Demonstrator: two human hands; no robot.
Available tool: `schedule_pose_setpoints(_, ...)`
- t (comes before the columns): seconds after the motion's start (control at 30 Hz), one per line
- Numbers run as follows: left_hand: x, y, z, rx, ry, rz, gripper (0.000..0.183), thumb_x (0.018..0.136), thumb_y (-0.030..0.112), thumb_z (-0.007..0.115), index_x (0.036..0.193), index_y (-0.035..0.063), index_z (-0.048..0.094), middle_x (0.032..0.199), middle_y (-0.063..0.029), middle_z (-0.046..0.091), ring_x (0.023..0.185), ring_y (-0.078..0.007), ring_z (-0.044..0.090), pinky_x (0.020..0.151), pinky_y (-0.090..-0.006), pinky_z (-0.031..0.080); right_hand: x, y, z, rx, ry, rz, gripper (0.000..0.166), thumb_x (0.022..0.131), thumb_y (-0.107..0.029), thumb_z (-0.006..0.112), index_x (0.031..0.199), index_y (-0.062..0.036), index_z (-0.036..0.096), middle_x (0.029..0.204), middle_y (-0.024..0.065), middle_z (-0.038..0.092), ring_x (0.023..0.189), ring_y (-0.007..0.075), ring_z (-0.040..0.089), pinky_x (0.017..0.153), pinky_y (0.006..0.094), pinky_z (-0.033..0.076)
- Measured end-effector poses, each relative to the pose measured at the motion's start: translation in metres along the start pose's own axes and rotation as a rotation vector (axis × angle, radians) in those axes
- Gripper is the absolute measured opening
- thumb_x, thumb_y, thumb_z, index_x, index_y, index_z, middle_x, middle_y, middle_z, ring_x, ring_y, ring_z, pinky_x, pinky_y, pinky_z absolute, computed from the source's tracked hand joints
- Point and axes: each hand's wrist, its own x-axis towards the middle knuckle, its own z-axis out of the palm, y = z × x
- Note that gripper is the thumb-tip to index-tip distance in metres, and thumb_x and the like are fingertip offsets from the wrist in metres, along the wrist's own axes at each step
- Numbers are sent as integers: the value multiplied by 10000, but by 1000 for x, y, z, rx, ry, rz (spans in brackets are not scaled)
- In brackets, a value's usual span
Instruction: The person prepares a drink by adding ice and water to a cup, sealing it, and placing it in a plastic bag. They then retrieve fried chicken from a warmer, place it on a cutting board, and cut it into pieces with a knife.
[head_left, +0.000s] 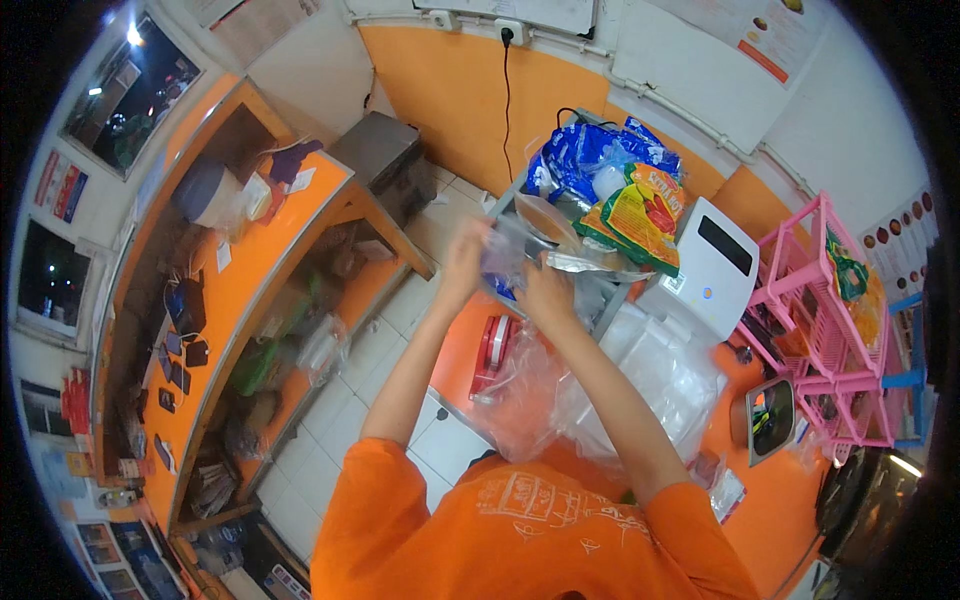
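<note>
My left hand (466, 251), blurred by motion, grips a clear plastic bag (504, 247) at the left side of a grey crate (616, 306). At the crate's near side is my right hand (547, 289), its fingers bent by the edge of a silver foil packet (589, 262); whether they grip anything is hidden. Behind the hands leans a clear bag of brown powder (551, 223). Orange-and-green seasoning packets (637, 217) and crumpled blue plastic packaging (577, 157) heap up inside the crate.
On the orange table (780, 510) are a red-and-white device (493, 356), stacked clear plastic bags (645, 382), a white appliance with a dark panel (709, 262) and a metal container (766, 420). A pink rack (814, 330) stands right. Across the tiled floor (390, 334), an orange counter (225, 292) holds phones.
</note>
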Motion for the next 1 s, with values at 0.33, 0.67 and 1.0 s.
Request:
schedule_pose_setpoints(0.33,2,99,-16,48,250,125,322,1008,252,387,800,24,479,761,-8,395,639,-92,553,512,-229,479,-55,-38,-88,1057,-75,-29,551,856,-312,654,1252,19,460,1280,182,498,1164,267,520,959,381,432)
schedule_pose_setpoints(0.67,-105,114,20,-114,150,-43,270,1004,298,401,881,73,483,822,6,464,740,-101,537,616,-240,466,-132,-21,-110,1690,-157,276,330,872,-126,633,1163,-4,540,1091,85,603,997,157,592,889,294,478)
schedule_pose_setpoints(1.0,-218,109,-12,722,112,125,182,910,149,574,1052,36,559,938,-45,544,860,-129,540,684,-294,495,-266,-36,-46,1631,-10,385,131,824,-102,693,795,-12,602,704,32,613,613,77,544,522,231,428)
